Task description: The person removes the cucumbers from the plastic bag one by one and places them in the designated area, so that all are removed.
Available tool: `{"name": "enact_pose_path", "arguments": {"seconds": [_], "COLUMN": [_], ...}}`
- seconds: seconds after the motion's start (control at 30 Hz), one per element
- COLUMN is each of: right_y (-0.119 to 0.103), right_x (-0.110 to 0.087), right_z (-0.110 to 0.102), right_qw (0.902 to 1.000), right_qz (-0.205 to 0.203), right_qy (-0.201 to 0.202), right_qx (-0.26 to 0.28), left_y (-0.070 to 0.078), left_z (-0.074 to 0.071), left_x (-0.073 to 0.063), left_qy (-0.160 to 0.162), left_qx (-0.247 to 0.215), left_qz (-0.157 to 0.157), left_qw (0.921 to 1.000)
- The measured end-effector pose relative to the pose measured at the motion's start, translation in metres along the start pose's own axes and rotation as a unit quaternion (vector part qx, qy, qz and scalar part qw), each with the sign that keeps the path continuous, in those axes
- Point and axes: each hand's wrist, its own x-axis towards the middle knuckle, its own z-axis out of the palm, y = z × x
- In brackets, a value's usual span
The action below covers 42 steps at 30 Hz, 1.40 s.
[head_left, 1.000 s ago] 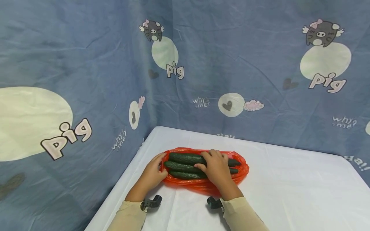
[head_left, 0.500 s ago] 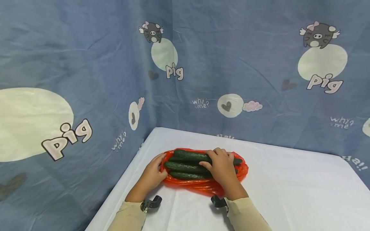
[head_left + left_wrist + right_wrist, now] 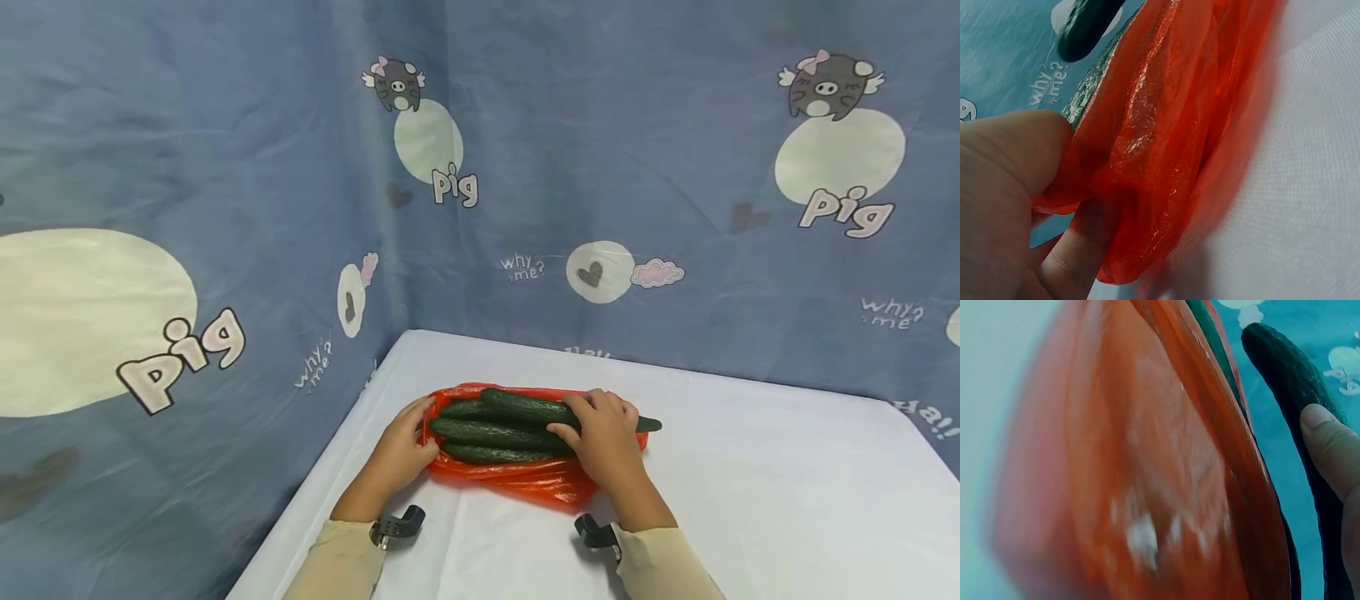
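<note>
A red plastic bag (image 3: 517, 482) lies spread open around several dark green cucumbers (image 3: 487, 433) that point left to right. My right hand (image 3: 611, 442) grips the topmost cucumber (image 3: 525, 405) from above, near its right half. That cucumber's right tip juts past the bag's edge. In the right wrist view the thumb presses along the held cucumber (image 3: 1288, 372), which stands apart from the bag. At the bag's left end my left hand (image 3: 401, 446) holds the plastic. Its thumb and a finger lie on either side of the bag's rim in the left wrist view, the finger showing through red film (image 3: 1147, 137).
A white cloth covers the table (image 3: 765, 483), stretching away to the right of the bag. Blue printed curtains (image 3: 675, 167) hang behind it and along the left side. Dark bands with camera mounts (image 3: 397, 523) sit on both wrists.
My right hand has moved to the right, drawing the top cucumber with it over the others until its tip passes the bag's edge. The left hand stays at the bag's left end.
</note>
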Motion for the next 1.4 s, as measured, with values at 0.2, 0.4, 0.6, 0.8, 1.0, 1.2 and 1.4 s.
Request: {"name": "enact_pose_path", "arguments": {"seconds": [0.2, 0.4, 0.6, 0.8, 1.0, 1.2, 1.4], "right_y": [0.018, 0.03, 0.044, 0.054, 0.064, 0.076, 0.087], "right_x": [-0.005, -0.008, -0.014, -0.02, -0.027, -0.032, -0.04], "right_z": [-0.009, -0.017, -0.024, -0.024, -0.029, -0.036, -0.042], "right_qw": [0.9995, 0.9989, 0.9983, 0.9975, 0.9971, 0.9967, 0.996], "right_qz": [0.027, 0.046, 0.058, 0.07, 0.075, 0.078, 0.085], "right_qy": [-0.012, -0.005, -0.005, 0.002, 0.014, 0.021, 0.027], "right_qx": [-0.004, -0.006, -0.006, -0.007, -0.005, -0.004, -0.001], "left_y": [0.002, 0.0, 0.001, -0.001, -0.001, 0.001, 0.001], "left_z": [0.004, 0.002, 0.002, 0.003, 0.004, 0.003, 0.003], "left_x": [0.003, 0.003, 0.005, 0.003, 0.003, 0.004, 0.004], "left_qy": [0.001, -0.002, -0.007, -0.01, -0.008, -0.005, -0.01], "left_qx": [0.013, 0.013, 0.014, 0.01, 0.015, 0.015, 0.017], "left_qz": [-0.008, -0.004, -0.002, -0.007, 0.002, 0.009, 0.001], "left_qw": [0.9999, 0.9999, 0.9999, 0.9999, 0.9999, 0.9998, 0.9998]}}
